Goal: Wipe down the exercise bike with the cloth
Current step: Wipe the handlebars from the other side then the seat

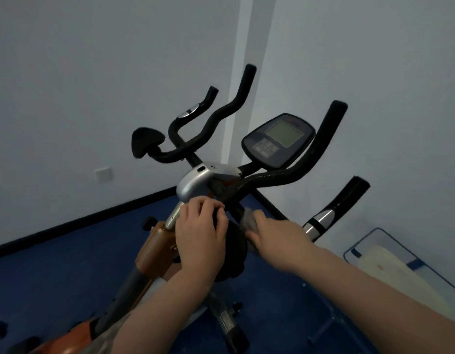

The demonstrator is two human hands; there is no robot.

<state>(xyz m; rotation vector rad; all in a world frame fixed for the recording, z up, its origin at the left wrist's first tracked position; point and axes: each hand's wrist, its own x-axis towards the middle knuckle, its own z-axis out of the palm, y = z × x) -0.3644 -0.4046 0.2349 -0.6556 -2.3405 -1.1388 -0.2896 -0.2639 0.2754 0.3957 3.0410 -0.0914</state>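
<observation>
At about four o'clock in our view a clear plastic bin (374,241) with a blue rim sits on the blue floor (55,264), and a pale, flat-topped thing (389,267) lies in it; we cannot tell what that is.

The exercise bike (195,185) stands at the centre, its front toward the wall corner at twelve o'clock. Its long axis runs from the orange frame at seven o'clock up to the handlebars (292,180) at one o'clock. The handlebars are black, padded tubes that curve upward, with a bare metal band on one bar at three o'clock. A rounded console (278,140) with a greenish screen tilts back toward us. Below it sits a smooth silver cap, and under that a shiny metal post enters the orange frame.

Our left hand (200,233) lies at the centre, its fingers curled around a round black part just under the silver cap, so its grip is closed on the bike. Our right hand (277,236) is just beside it at three o'clock, blurred, and its grip holds the cloth (249,219), a grey, fuzzy wad pressed against the black bar below the handlebar joint.

A white wall plate (103,174) shows at nine o'clock.
</observation>
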